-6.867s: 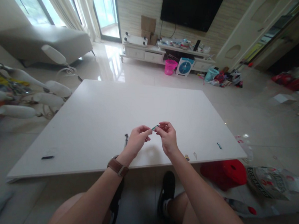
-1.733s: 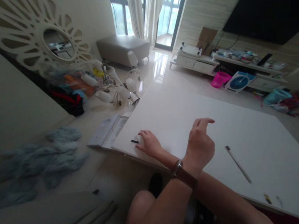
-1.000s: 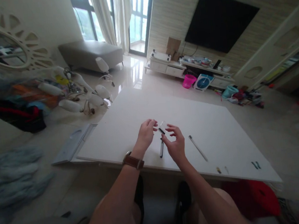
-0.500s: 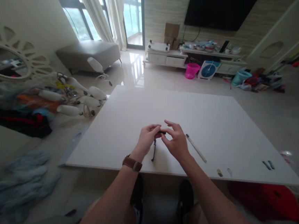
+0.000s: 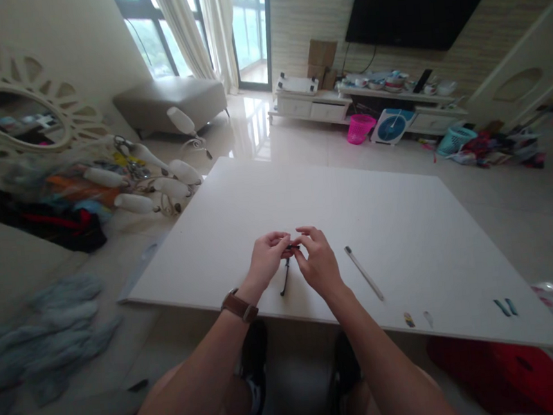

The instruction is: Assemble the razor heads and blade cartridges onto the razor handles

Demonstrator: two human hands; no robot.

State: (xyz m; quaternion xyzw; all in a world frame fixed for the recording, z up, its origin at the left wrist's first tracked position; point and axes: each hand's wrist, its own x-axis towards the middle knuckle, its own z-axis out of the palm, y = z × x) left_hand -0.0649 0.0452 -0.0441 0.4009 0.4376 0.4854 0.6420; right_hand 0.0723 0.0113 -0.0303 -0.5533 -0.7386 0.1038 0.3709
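Observation:
Close together above the near part of the white table (image 5: 353, 194), my left hand (image 5: 265, 258) and my right hand (image 5: 319, 263) both pinch a small black piece (image 5: 293, 247) between their fingertips. The fingers partly hide it, and its kind cannot be made out. Just below it, between the hands, is a thin black rod (image 5: 286, 278) with a slightly bent lower end; whether it joins the piece is unclear. A brown-strapped watch (image 5: 239, 305) is on my left wrist. To the right of my right hand lies a long thin pale stick (image 5: 364, 274) with a dark tip.
Near the table's front edge lie a small yellow-and-dark item (image 5: 408, 320), a small clear piece (image 5: 428, 319) and two teal strips (image 5: 505, 307). A lamp with several white shades (image 5: 171, 186) stands beyond the left edge. Under the right front is a red object (image 5: 499, 372).
My hands have drawn slightly closer together around the small black piece, still pinching it. The view has shifted a little, so the room appears further right.

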